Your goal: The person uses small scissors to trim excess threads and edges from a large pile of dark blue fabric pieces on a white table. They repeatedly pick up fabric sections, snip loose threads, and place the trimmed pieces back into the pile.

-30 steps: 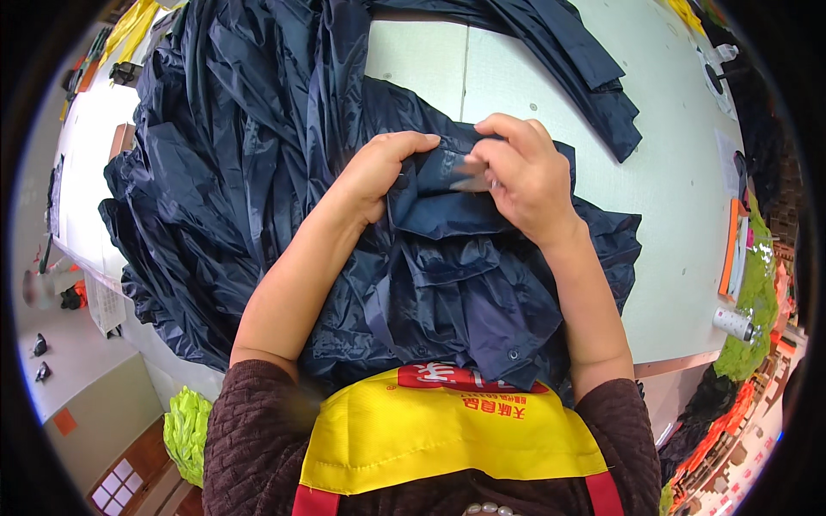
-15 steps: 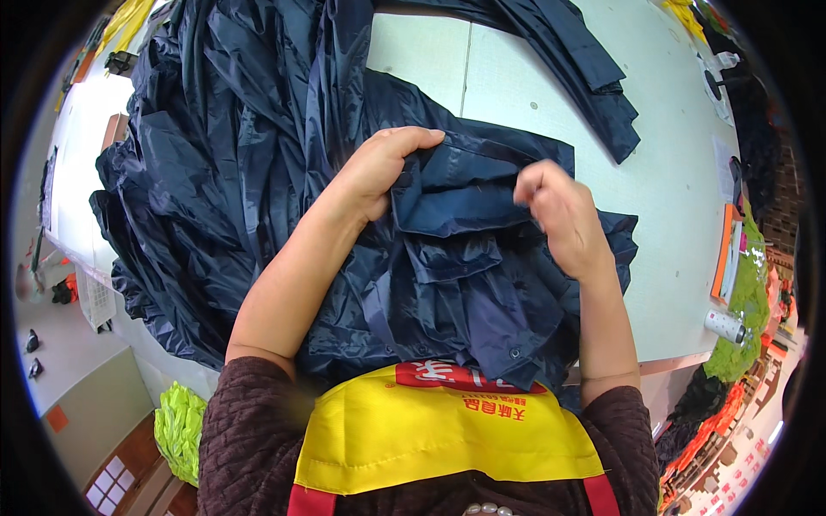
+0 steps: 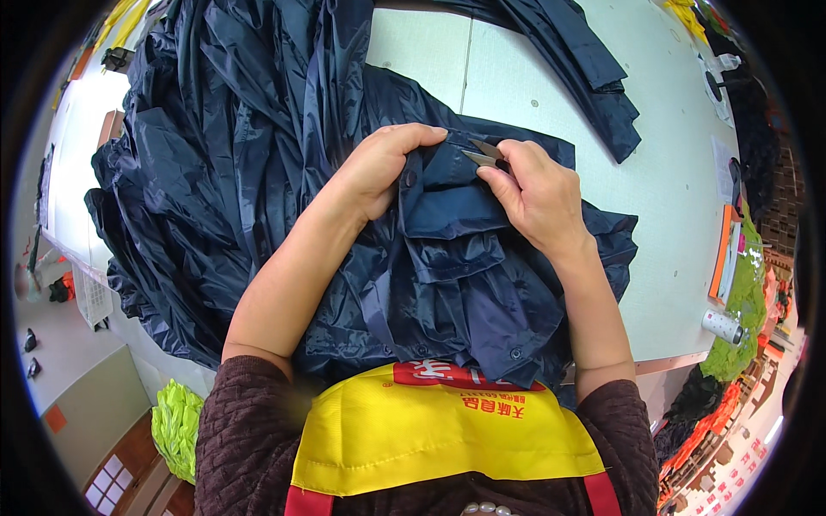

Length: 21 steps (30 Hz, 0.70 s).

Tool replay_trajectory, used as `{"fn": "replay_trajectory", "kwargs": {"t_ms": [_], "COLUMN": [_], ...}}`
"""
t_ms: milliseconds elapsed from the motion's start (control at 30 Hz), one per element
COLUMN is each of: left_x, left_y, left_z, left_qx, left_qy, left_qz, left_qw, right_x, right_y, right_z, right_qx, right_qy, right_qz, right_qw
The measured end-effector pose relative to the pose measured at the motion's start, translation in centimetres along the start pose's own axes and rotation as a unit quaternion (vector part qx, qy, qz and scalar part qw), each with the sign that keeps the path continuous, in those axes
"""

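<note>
A dark navy, slightly shiny garment lies bunched in front of me, its edge folded back to show a pocket-like layer. My left hand is closed on the upper edge, thumb pressed along the seam. In my right hand is a pair of small thread snips, held between thumb and fingers. Their two pointed blades are apart and point left toward the seam, close to my left thumb. Whether the blades touch a thread is too small to tell. A round snap shows below my left hand.
More navy garments are heaped on the left of the pale table, and a navy sleeve lies at the far right. A patterned cylinder stands at the right edge. Bright green material sits below at left.
My right hand has turned and moved slightly left and up toward the seam; the snips' blades now show. My left hand stays on the edge almost unmoved.
</note>
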<state>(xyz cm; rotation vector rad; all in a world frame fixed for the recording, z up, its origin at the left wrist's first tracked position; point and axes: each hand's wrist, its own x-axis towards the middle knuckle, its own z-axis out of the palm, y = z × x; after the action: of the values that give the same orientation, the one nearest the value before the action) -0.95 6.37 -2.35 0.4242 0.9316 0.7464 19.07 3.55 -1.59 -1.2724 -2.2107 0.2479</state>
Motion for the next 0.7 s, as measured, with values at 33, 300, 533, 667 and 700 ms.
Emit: {"fn": "replay_trajectory", "kwargs": {"t_ms": [33, 300, 533, 667, 700], "left_x": [0.03, 0.04, 0.08, 0.41, 0.39], "left_y": [0.01, -0.02, -0.21, -0.44, -0.45], "left_z": [-0.02, -0.11, 0.06, -0.39, -0.41], "left_qx": [0.0, -0.011, 0.001, -0.02, -0.021], "left_qy": [0.0, -0.007, -0.006, -0.012, -0.015], "left_qz": [-0.001, -0.008, 0.007, 0.001, -0.001], "left_qw": [1.0, 1.0, 1.0, 1.0, 1.0], "right_x": [0.1, 0.37, -0.09, -0.39, -0.41], "right_y": [0.05, 0.43, 0.82, 0.64, 0.51], "right_z": [0.07, 0.51, 0.42, -0.15, -0.22], "right_qx": [0.006, 0.04, 0.076, 0.151, 0.168], "right_qy": [0.0, -0.005, -0.028, -0.015, 0.002], "right_qz": [-0.003, -0.004, -0.07, -0.043, -0.008], "right_qw": [1.0, 0.999, 0.994, 0.987, 0.986]}}
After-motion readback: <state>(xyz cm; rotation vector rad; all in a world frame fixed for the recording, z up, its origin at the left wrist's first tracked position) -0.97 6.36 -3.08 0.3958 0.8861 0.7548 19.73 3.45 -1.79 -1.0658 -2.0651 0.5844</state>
